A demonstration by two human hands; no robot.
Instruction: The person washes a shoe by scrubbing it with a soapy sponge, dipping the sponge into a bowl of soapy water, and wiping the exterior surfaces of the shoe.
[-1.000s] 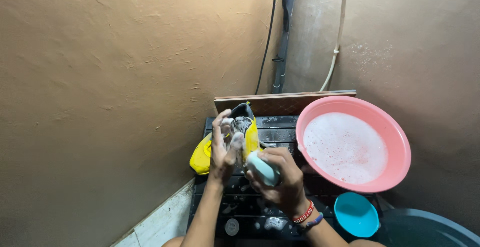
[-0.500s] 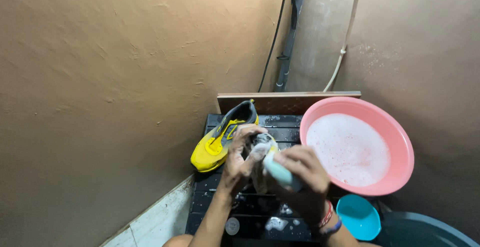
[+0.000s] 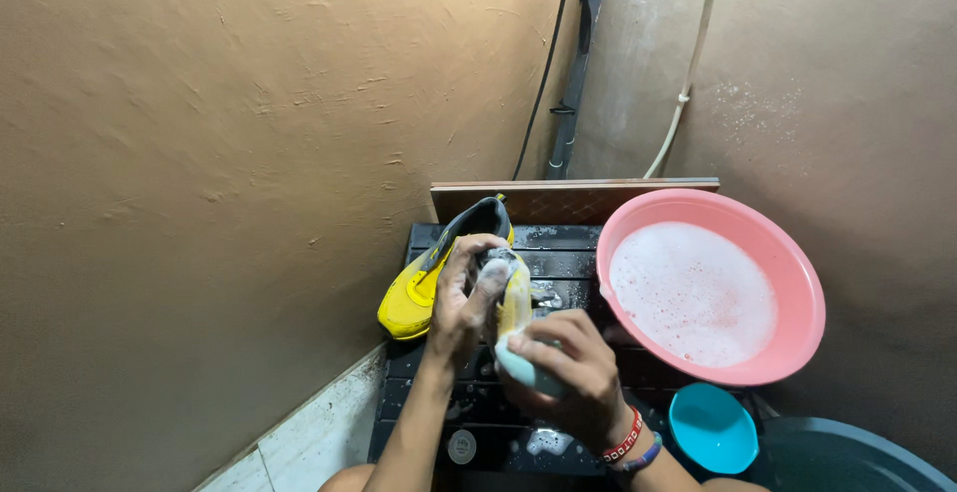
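Near the lower middle of the frame your left hand (image 3: 461, 305) is wrapped around a soapy yellow shoe (image 3: 510, 295), fingers curled and pressed together over its foam-covered upper while the thumb sits on the side facing you; the shoe is held up off the surface, tilted on edge, so only a narrow yellow strip and some grey lather show between your two hands. Your right hand (image 3: 578, 372), just below and to the right, is closed around a pale teal scrubbing brush (image 3: 520, 366), fingers folded over its back and the brush end touching the lower part of the held shoe. Two bracelets, one red and one blue (image 3: 628, 446), circle that wrist. Behind your left hand, a second yellow shoe (image 3: 424, 288) with a dark grey collar lies on the dark slatted platform (image 3: 558, 243), its toe pointing toward the lower left and its heel toward the brown board (image 3: 573, 199) that stands on edge at the platform's far side. Right of centre a pink basin (image 3: 788, 263) full of foamy water rests partly on the platform, just beside your right hand. Below it, at the lower right, sits a small teal bowl (image 3: 710, 428), touching the rim of a dark blue tub (image 3: 847, 462) in the corner. Suds fleck the wet slats beneath your hands.
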